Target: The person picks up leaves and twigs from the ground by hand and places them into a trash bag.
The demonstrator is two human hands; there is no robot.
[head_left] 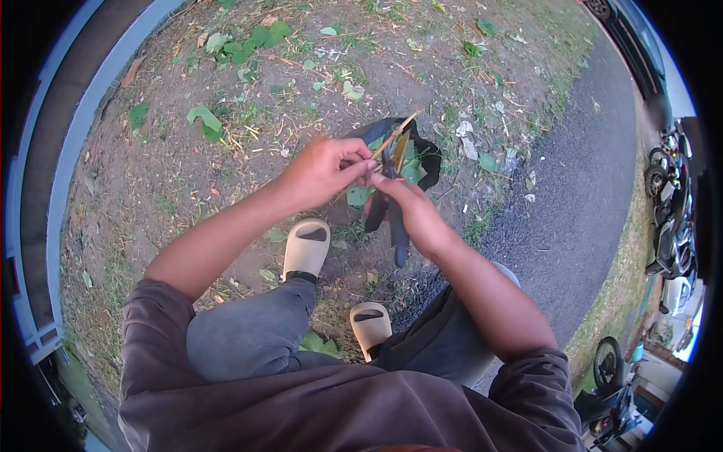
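Observation:
In the head view, my left hand pinches a thin yellowish-brown stem that slants up to the right. My right hand is closed around dark-handled pruning shears, whose blades point up beside the stem. Both hands are close together, the fingertips nearly meeting. Just beyond and below them lies an open black bag with green leaves inside. My right fingers are partly hidden by the shears' handles.
My feet in beige slides rest on bare soil with scattered leaves. An asphalt path runs along the right. Motorcycles and a dark car stand beyond it. A blue-grey edge curves along the left.

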